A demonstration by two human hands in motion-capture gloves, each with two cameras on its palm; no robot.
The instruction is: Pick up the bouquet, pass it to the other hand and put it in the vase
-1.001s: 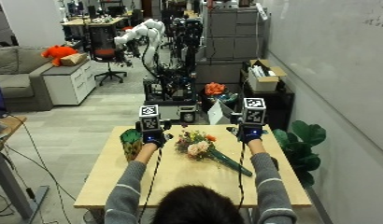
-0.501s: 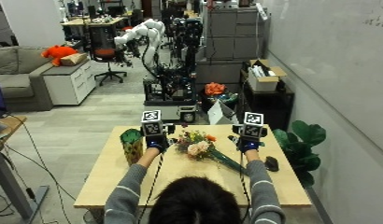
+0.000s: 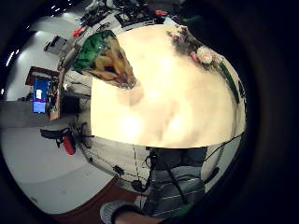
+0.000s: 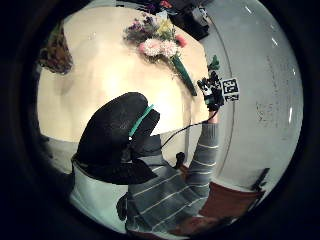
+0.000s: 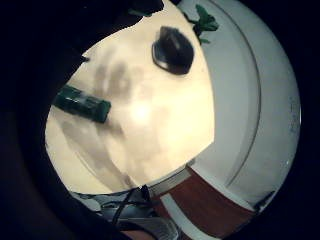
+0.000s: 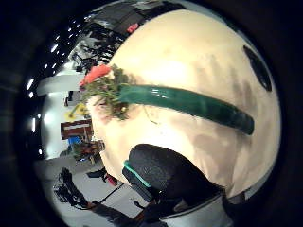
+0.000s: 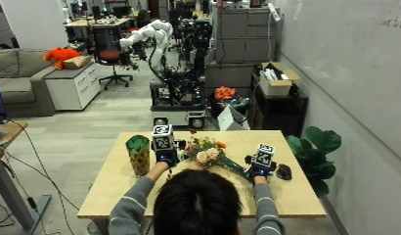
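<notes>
The bouquet (image 7: pixel 204 151) lies on the wooden table (image 7: pixel 298 198), pink, orange and white blooms at the far side, its green wrapped stem (image 7: pixel 233 166) pointing toward my right hand (image 7: pixel 257 169). That hand hovers just over the stem's end (image 5: pixel 82 104) with fingers spread, holding nothing; the stem (image 6: pixel 189 103) runs across its palm view past the thumb (image 6: pixel 165 175). My left hand (image 7: pixel 165 156) floats above the table between the bouquet (image 3: pixel 201 52) and the green and yellow vase (image 7: pixel 138 154), also holding nothing. The vase (image 3: pixel 105 58) stands upright at the table's left.
A black mouse (image 7: pixel 284 171) lies on the table right of my right hand, also seen close to the stem's end (image 5: pixel 172 50). A potted plant (image 7: pixel 314 147) stands off the table's right edge. A robot cart (image 7: pixel 178 93) stands beyond the far edge.
Both hands have drawn back toward the person. The right hand has come down over the stem's end. The bouquet and vase have not moved.
</notes>
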